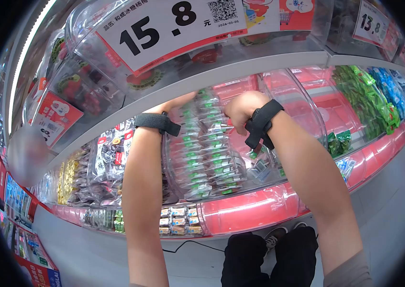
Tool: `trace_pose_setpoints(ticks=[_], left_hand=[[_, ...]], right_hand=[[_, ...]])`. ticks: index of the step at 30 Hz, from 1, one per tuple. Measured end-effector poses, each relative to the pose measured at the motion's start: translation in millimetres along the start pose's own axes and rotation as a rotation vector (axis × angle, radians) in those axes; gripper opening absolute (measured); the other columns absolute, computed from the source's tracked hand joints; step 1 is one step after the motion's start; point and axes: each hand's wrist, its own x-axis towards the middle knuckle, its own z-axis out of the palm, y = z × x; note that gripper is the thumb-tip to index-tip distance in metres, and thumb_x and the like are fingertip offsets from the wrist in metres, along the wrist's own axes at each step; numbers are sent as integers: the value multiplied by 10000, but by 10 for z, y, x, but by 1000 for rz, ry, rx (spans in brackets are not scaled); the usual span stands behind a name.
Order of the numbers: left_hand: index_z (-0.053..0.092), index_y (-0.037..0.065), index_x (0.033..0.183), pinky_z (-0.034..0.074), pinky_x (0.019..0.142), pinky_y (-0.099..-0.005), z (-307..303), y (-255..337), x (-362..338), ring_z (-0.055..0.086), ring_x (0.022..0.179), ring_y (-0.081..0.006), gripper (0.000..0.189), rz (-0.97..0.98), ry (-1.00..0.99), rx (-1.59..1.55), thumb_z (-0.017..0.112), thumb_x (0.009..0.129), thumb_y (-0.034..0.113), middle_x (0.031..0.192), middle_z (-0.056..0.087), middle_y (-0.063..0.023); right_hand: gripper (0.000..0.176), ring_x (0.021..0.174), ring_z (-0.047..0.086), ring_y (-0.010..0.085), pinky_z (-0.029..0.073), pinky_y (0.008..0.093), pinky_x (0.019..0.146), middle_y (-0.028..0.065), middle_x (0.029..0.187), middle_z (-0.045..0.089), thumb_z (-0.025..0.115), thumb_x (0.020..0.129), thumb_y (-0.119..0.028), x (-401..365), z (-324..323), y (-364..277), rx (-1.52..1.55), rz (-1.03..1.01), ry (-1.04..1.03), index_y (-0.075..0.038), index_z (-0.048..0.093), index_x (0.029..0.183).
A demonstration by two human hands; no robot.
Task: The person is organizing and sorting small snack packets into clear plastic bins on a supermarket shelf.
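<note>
Two neat rows of clear packets with green labels (219, 148) stand in a transparent bin. My left hand (182, 101) reaches to the far left side of these rows, partly covered by the shelf edge, so its fingers are mostly hidden. On the other side, my right hand (245, 109) is beside the rows, fingers bent downward and apart, with nothing visible held in them. Black straps circle both wrists. A few loose small packets (260, 168) lie on the bin floor below my right hand.
Above the bin runs a grey shelf edge (164, 93) with a large price sign (173, 28). Dark printed packs (111, 153) fill the left bin. Green packets (365, 98) and blue packets (393, 91) sit at the right. Clear dividers separate the bins.
</note>
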Motion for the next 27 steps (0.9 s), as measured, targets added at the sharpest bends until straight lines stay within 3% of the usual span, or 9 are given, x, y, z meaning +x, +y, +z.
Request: trace_pose_setpoints(ticks=[1,4,13,19,22,25,27], left_hand=[[628,35,1035,479,735,-417,-2,6,2,625,848,-365,313,3,3,-4,537,833,255,965,650,-208],[627,34,1045,480,740,-415,-14,43,-3,625,855,-364,320,11,12,-11,538,833,256,972,650,-210],[622,32,1079,482,761,-407,-42,102,-10,626,880,-364,347,38,35,-23,545,832,264,992,649,-216],[611,36,1104,479,786,-402,-80,94,6,620,909,-370,369,21,-12,3,556,836,283,1016,645,-214],[604,41,1123,476,799,-400,-73,165,-11,616,926,-365,380,37,-4,33,561,839,290,1041,640,-210],[600,49,1142,473,813,-398,-61,129,-16,613,945,-355,390,40,9,-11,563,842,294,1063,638,-203],[599,54,1151,472,819,-396,-9,68,-1,612,952,-349,393,83,38,-50,561,843,295,1070,638,-198]], right_hand=[[400,921,656,326,517,421,744,195,1026,666,702,670,-130,-78,-53,-33,-4,-13,-89,15,660,1040],[372,876,667,292,526,387,764,158,990,684,706,648,-169,-102,-88,-120,25,-70,-52,-11,699,984],[439,892,661,307,521,391,774,168,1025,676,702,656,-168,-15,-30,-111,111,-95,15,-6,670,1062],[361,892,662,302,518,395,753,147,1030,680,656,700,-105,190,38,-60,213,-91,62,6,669,1044],[308,898,665,295,515,405,741,133,1024,684,619,744,-106,374,42,125,88,-135,118,-25,681,1035],[298,945,663,299,518,401,770,145,1054,677,596,776,-119,126,-8,182,166,350,436,-74,691,1054],[298,983,654,304,517,403,803,150,1087,666,593,786,-125,135,-25,207,131,444,257,-101,693,1066]])
